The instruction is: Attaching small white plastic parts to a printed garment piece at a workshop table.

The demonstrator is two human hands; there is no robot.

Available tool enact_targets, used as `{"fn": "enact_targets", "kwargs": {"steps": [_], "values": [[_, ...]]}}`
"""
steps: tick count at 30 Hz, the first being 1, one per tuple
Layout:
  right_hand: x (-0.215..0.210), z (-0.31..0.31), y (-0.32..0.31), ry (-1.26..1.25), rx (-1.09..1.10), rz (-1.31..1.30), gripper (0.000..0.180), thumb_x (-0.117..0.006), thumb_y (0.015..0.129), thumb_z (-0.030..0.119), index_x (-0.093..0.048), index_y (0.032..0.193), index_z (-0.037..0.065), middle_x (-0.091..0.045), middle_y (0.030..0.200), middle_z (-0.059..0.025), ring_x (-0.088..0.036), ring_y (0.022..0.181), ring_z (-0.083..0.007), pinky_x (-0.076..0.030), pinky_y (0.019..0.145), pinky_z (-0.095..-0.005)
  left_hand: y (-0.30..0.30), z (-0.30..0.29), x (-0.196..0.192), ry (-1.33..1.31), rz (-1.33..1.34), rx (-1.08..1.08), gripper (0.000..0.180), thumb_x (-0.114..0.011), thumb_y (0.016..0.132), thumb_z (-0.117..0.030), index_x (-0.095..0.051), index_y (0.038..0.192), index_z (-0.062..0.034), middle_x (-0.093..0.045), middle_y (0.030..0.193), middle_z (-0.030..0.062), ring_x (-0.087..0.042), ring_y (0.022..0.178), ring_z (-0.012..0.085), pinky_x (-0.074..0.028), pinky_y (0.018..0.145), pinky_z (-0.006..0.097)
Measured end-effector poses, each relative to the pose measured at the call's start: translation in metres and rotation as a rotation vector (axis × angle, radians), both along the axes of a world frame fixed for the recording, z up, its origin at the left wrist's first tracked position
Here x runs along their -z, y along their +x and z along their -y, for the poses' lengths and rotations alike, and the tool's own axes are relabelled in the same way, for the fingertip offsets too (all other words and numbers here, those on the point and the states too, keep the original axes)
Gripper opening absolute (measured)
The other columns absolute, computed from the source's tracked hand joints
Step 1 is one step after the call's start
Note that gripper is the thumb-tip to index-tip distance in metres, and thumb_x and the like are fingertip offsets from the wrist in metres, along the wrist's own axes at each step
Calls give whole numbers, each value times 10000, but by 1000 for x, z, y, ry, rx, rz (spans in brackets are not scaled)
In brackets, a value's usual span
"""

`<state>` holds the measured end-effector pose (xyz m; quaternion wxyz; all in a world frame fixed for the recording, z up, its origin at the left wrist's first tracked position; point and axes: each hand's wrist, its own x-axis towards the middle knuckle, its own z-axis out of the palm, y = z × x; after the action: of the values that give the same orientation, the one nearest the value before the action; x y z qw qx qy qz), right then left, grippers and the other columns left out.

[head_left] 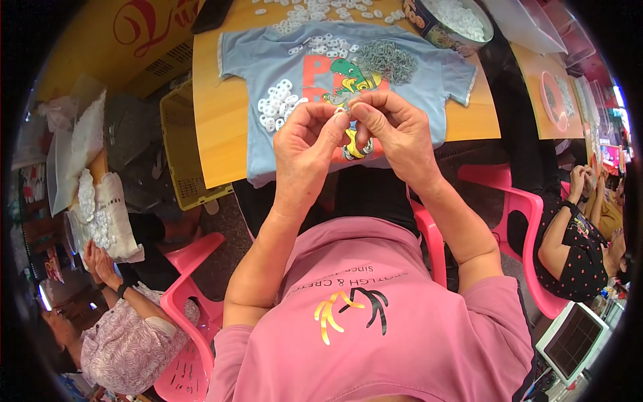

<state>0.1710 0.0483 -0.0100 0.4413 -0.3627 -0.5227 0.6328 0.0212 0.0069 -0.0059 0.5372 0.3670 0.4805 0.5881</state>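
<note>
My left hand [305, 144] and my right hand [400, 137] meet over the middle of a grey-blue T-shirt [429, 80] spread on the table. The left thumb and forefinger pinch a small white plastic piece [340, 111]. Against it, the right thumb and forefinger are pressed together; whatever they hold is too small and covered to name. Beside my left hand lies a heap of white oval plastic pieces with holes [274, 106]. More white pieces [328, 45] lie farther back on the shirt. Beyond my right hand sits a pile of small grey metal parts [386, 61].
A round tin [429, 30] full of white pieces stands at the back right of the wooden table [224, 137]. A dark flat object [213, 15] rests at the back left. A yellow crate [184, 177] and pink chairs [516, 194] flank me. People work on both sides.
</note>
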Motion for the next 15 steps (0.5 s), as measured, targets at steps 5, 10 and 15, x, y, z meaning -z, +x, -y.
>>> {"fn": "enact_targets", "kwargs": {"steps": [5, 10, 15], "values": [[-8, -5, 6, 14, -56, 16, 185, -621, 940, 83, -622, 1076, -42, -644, 862, -58, -592, 655, -89, -512, 598, -230, -4, 0, 0, 11, -5, 50, 148, -657, 927, -134, -620, 985, -3, -650, 841, 15, -601, 721, 51, -489, 627, 189], [-19, -11, 13, 74, -131, 127, 170, -640, 925, 69, -629, 1062, -31, -632, 887, -38, -585, 681, -81, -495, 614, -212, -6, 2, 0, 37, -15, 89, 178, -658, 927, -140, -622, 1018, 9, -663, 870, 30, -618, 738, 69, -509, 664, 202], [-21, -21, 25, 448, -140, 346, 118, -666, 887, 32, -636, 980, -33, -620, 861, -47, -581, 710, -79, -478, 624, -204, -5, 2, -4, 54, -20, 117, 167, -648, 930, -111, -619, 1025, 23, -671, 891, 43, -641, 773, 83, -521, 684, 205]]}}
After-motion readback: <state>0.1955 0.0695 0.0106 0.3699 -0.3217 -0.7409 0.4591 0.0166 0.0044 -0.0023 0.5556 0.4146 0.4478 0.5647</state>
